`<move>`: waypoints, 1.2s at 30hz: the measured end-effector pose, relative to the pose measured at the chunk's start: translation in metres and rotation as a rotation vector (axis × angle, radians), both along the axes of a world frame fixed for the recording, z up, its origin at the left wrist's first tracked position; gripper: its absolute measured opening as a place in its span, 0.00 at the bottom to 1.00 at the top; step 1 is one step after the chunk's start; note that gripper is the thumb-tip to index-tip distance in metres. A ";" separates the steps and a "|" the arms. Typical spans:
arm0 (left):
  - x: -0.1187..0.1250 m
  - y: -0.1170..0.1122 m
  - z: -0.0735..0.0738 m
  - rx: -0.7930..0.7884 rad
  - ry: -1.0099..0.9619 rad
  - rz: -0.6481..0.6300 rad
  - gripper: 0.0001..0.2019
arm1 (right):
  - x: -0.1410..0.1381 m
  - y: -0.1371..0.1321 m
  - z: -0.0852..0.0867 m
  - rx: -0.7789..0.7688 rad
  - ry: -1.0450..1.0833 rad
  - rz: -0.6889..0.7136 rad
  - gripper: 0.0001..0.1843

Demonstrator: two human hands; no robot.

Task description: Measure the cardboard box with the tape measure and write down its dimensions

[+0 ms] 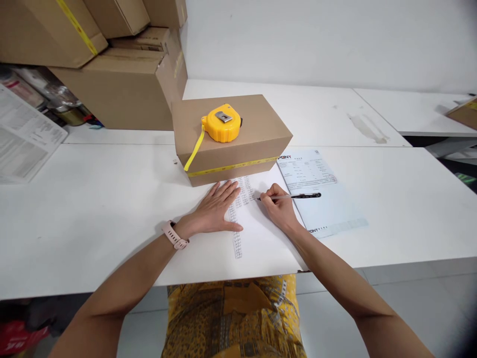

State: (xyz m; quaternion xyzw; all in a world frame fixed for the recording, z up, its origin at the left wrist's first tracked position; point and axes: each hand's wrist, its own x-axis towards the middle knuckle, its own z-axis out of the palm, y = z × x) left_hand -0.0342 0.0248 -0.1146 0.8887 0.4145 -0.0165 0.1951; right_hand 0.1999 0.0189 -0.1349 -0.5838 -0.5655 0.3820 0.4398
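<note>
My right hand [278,206] grips a black-and-clear pen [305,196], its tip touching a white sheet of paper [261,238]. Columns of small handwritten marks run down the sheet's left side and along its top. Flat on the paper's left part rests my left hand [219,209], fingers spread and holding nothing. Just beyond both hands stands a closed brown cardboard box [257,119] with a yellow tape strip along its near side. On top of it lies a yellow tape measure [224,127] with a metal clip and a wrist strap hanging over the edge.
A pale blue printed form [328,199] lies right of the paper. Large cardboard boxes [122,89] are stacked at the back left, near a leaning printed sheet [26,134]. The white table [93,209] ends at its front edge close to my body; a wall stands behind.
</note>
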 end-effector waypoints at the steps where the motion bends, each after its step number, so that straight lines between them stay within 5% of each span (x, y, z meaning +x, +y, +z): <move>1: 0.000 0.000 0.000 -0.003 0.011 0.001 0.56 | 0.000 0.000 0.000 -0.005 0.006 0.000 0.14; 36: -0.001 0.001 -0.002 0.002 -0.016 -0.007 0.56 | 0.000 0.000 0.002 -0.014 0.021 -0.002 0.14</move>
